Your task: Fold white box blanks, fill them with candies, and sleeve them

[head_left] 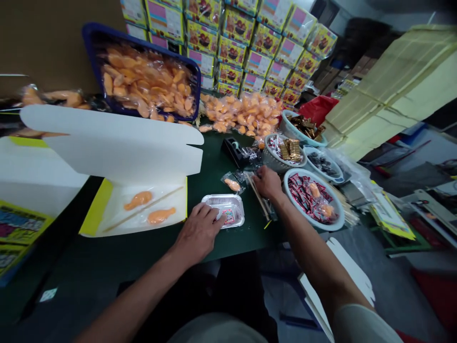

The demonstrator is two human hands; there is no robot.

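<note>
A worker's left hand [199, 233] rested half-open, fingers on the rim of a foil tray [234, 208] on a green packing table [246, 238], while the right hand [266, 183] curled over thin wooden sticks [257, 196], its grip hidden from the head camera. Nearby lay an open white carton [114, 143] holding two orange candies [138, 200], beside a white bowl [337, 209] of red packets.

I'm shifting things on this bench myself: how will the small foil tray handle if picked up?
The foil tray is probably light and flimsy; its thin crimped walls look easy to dent if squeezed. Its flat base should resist rolling, though the small packet inside may slide around.
</note>
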